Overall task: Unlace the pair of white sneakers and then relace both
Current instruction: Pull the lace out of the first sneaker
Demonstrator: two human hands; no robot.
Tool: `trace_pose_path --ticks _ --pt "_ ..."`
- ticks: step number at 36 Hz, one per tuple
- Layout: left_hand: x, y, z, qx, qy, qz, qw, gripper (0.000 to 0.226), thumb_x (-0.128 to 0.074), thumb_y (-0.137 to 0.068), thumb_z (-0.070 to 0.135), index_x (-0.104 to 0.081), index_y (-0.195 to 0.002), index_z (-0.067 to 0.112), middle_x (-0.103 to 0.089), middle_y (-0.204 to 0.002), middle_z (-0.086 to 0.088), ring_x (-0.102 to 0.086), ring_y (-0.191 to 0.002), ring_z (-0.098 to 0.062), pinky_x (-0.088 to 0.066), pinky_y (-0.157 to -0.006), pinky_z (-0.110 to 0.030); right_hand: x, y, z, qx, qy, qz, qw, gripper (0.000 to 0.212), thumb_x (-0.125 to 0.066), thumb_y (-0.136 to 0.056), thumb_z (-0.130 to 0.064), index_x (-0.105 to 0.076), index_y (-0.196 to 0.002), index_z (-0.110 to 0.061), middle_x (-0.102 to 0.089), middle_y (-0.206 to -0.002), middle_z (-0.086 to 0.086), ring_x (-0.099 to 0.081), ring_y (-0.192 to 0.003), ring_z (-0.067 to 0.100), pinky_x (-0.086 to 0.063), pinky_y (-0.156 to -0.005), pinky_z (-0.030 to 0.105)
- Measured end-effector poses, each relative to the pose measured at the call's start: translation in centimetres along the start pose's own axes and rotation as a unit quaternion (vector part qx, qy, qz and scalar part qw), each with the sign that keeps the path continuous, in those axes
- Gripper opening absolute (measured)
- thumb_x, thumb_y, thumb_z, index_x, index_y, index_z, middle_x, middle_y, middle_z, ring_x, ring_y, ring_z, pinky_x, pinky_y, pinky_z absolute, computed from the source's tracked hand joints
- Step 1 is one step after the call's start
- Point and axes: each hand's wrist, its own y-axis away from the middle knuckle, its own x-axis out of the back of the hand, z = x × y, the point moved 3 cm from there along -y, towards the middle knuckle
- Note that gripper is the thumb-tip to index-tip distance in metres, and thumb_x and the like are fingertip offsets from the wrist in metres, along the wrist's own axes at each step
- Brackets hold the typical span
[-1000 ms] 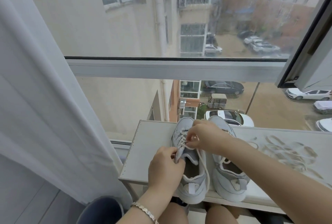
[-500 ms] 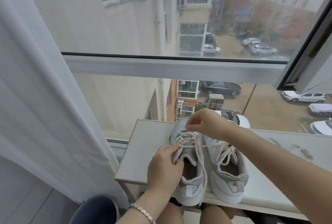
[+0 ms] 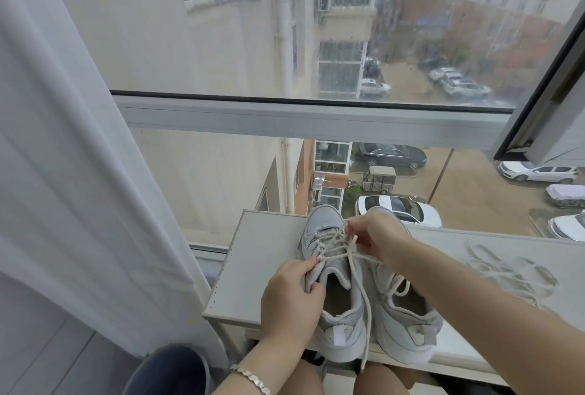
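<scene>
The left sneaker (image 3: 346,344) stands on the white shelf (image 3: 269,252) at 6 o'clock, with the right sneaker (image 3: 408,341) just beside it at 3 o'clock. The left hand (image 3: 289,296) grips its tongue, and the right hand (image 3: 376,239) pinches the lace (image 3: 368,318) near the toe. This seems to be the unlacing step; next, the lace must be drawn out of one more eyelet.

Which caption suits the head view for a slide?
Left hand grips a white sneaker while the right hand pinches its lace on a shelf.

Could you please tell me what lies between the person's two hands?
In the head view, the tongue of the left-hand sneaker lies between the left hand and right hand, crossed by its white lace.
</scene>
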Motion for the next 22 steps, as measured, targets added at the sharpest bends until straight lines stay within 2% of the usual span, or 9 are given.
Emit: trace_pose_path --ticks 2,4,7,11,13,15,18,20,22 --pt "-0.1 -0.1 0.1 0.000 -0.003 0.000 1.000 0.030 -0.066 -0.083 0.019 -0.067 -0.113 0.023 -0.061 -0.093 0.016 -0.053 -0.084 0.002 -0.037 -0.066 -0.001 -0.2 -0.2 -0.1 -0.046 -0.065 -0.002 0.997 0.024 -0.039 -0.089 -0.001 -0.046 -0.067 -0.008 -0.045 -0.055 0.004 -0.040 -0.048 0.014 -0.032 -0.045 0.023" --pt "-0.3 -0.1 0.2 0.002 -0.006 -0.009 1.000 0.029 -0.065 -0.084 0.020 -0.067 -0.113 0.023 -0.061 -0.093 0.015 -0.055 -0.085 0.000 -0.042 -0.069 -0.007 0.0 -0.1 -0.8 -0.022 0.130 -0.012 0.991 0.024 -0.044 -0.088 -0.014 -0.046 -0.064 -0.010 -0.045 -0.052 0.000 -0.036 -0.043 0.012 -0.029 -0.043 0.020" --pt "-0.5 -0.1 0.4 -0.009 -0.023 -0.021 0.999 0.029 -0.063 -0.085 0.019 -0.067 -0.113 0.024 -0.060 -0.096 0.013 -0.054 -0.082 -0.001 -0.038 -0.065 -0.004 -0.1 0.1 -2.2 0.074 0.481 -0.073 0.870 0.034 -0.058 -0.084 -0.043 -0.065 -0.070 -0.012 -0.054 -0.064 -0.005 -0.047 -0.056 0.009 -0.034 -0.052 0.020" --pt "-0.6 -0.1 0.4 -0.013 -0.032 -0.022 0.999 0.031 -0.061 -0.085 0.017 -0.066 -0.115 0.024 -0.060 -0.097 0.013 -0.049 -0.078 0.001 -0.033 -0.061 0.000 -1.0 0.3 -2.8 0.171 0.571 -0.110 0.796 0.022 -0.067 -0.080 -0.039 -0.072 -0.087 -0.019 -0.059 -0.065 -0.013 -0.049 -0.055 -0.001 -0.034 -0.049 0.011" --pt "-0.5 -0.1 0.3 -0.011 -0.034 -0.023 0.999 0.031 -0.061 -0.085 0.017 -0.066 -0.115 0.024 -0.060 -0.097 0.014 -0.052 -0.080 -0.001 -0.035 -0.064 -0.003 -1.2 0.2 -2.9 0.187 0.533 -0.107 0.818 0.019 -0.067 -0.082 -0.034 -0.073 -0.082 -0.017 -0.061 -0.062 -0.008 -0.046 -0.045 -0.001 -0.035 -0.046 0.012" --pt "-0.5 0.0 0.2 -0.009 -0.036 -0.025 0.999 0.032 -0.060 -0.084 0.016 -0.066 -0.115 0.024 -0.061 -0.098 0.014 -0.053 -0.083 -0.001 -0.036 -0.066 -0.005 -0.9 -0.1 -2.9 0.179 0.437 -0.083 0.877 0.021 -0.065 -0.085 -0.030 -0.073 -0.083 -0.011 -0.058 -0.062 0.001 -0.040 -0.034 0.001 -0.033 -0.040 0.012" --pt "-0.5 -0.1 0.3 -0.011 -0.035 -0.024 0.999 0.031 -0.061 -0.084 0.017 -0.067 -0.113 0.026 -0.060 -0.098 0.016 -0.049 -0.080 0.003 -0.034 -0.062 0.000 1.2 -1.2 -2.5 0.077 0.215 0.048 0.972 0.022 -0.060 -0.090 -0.028 -0.069 -0.087 -0.007 -0.051 -0.067 0.004 -0.047 -0.041 0.022 -0.030 -0.041 0.017" --pt "-0.6 -0.2 0.3 -0.014 -0.036 -0.025 0.999 0.030 -0.060 -0.084 0.018 -0.067 -0.112 0.027 -0.060 -0.097 0.017 -0.049 -0.079 0.003 -0.034 -0.061 0.000 2.3 -1.4 -1.8 -0.022 0.062 0.126 0.990 0.026 -0.058 -0.092 -0.024 -0.059 -0.074 -0.004 -0.041 -0.058 0.002 -0.033 -0.043 0.017 -0.026 -0.047 0.022" --pt "-0.6 -0.2 0.4 -0.011 -0.040 -0.026 0.999 0.030 -0.060 -0.084 0.019 -0.067 -0.112 0.028 -0.060 -0.096 0.017 -0.049 -0.078 0.002 -0.034 -0.059 -0.001 2.6 -1.8 -1.4 0.013 0.129 0.157 0.979 0.033 -0.055 -0.092 -0.023 -0.058 -0.071 0.002 -0.037 -0.054 0.004 -0.028 -0.044 0.014 -0.025 -0.046 0.023"
